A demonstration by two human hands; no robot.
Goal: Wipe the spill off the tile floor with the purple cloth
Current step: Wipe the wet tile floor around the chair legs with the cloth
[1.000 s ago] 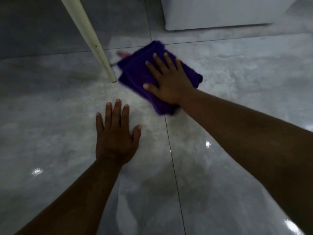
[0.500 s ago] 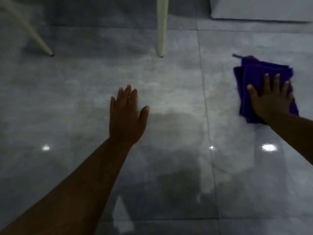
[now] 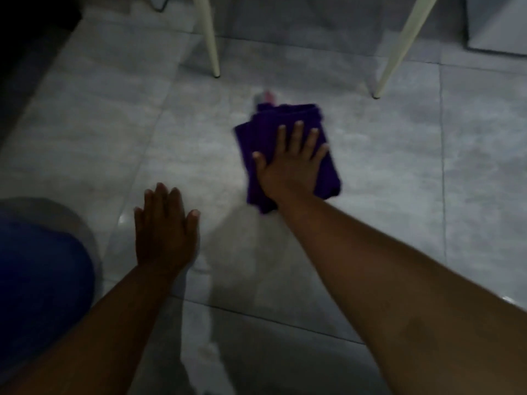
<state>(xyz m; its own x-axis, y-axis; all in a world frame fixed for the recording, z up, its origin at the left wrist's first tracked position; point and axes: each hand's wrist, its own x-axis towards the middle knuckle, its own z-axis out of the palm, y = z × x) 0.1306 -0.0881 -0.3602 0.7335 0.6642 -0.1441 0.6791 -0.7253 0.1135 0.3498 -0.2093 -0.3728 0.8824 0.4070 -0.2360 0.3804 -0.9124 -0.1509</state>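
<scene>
The folded purple cloth (image 3: 265,129) lies flat on the grey tile floor (image 3: 385,172), a small pinkish tag showing at its far edge. My right hand (image 3: 291,163) presses down on the cloth with fingers spread, palm covering its near half. My left hand (image 3: 164,229) rests flat on the bare tile to the left and nearer me, fingers together, holding nothing. The tile shines with a wet-looking sheen around the cloth; I cannot make out a distinct spill.
Two cream furniture legs (image 3: 211,47) (image 3: 399,49) stand on the floor just beyond the cloth. A white cabinet base (image 3: 499,27) is at the far right. A blue-clad knee (image 3: 40,283) fills the lower left. Grout lines cross the tiles.
My right hand has slid the cloth from the right side back to the left, ending in front of the furniture legs. The view has swung, and my left hand stays planted on the tile.
</scene>
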